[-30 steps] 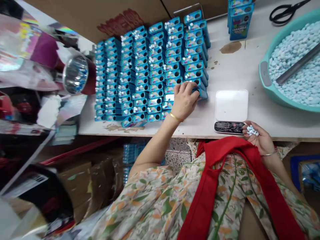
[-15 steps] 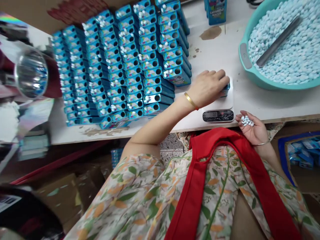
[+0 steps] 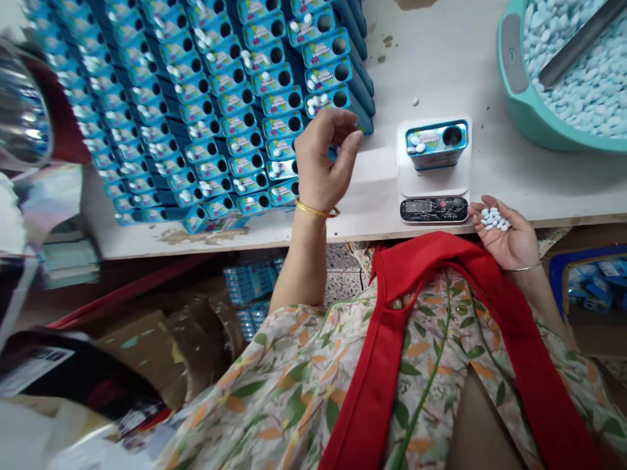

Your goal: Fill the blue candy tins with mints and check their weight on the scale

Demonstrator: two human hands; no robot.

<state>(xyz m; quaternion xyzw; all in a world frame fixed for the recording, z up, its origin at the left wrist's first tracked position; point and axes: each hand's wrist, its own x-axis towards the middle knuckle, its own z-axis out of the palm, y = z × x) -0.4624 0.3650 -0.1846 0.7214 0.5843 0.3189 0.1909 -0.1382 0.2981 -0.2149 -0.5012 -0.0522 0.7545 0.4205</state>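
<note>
A blue tin (image 3: 437, 145) stands upright on the plate of a kitchen scale (image 3: 414, 189), near the middle of the tabletop's near part (image 3: 372, 215). It is placed well within the plate's edges, presumably so that the scale bears it whole. Its round hole faces up, and a few pale candies lie beside the hole. The display faces the near edge, towards the person; its figures are too small to read with certainty.

The right hand (image 3: 512, 241), just beside the scale's near right corner, lies palm up. Its fingers are half-curled around small candies (image 3: 494, 220), a cupped hold that would keep them from rolling away.

The left hand (image 3: 321, 163) is raised beside the near right part of the packed rows of tins (image 3: 232, 101). Its fingers are bent, with thumb and forefinger apart; nothing is seen in them, though whether the hidden fingertips touch a tin one cannot tell. The rows are set close, holes upward, an order that probably steadies each tin against its neighbours.

To the far right, a teal basin (image 3: 514, 65) of candies carries a dark rod (image 3: 582, 42), within arm's length. One loose candy (image 3: 415, 102) lies beyond the scale.
</note>
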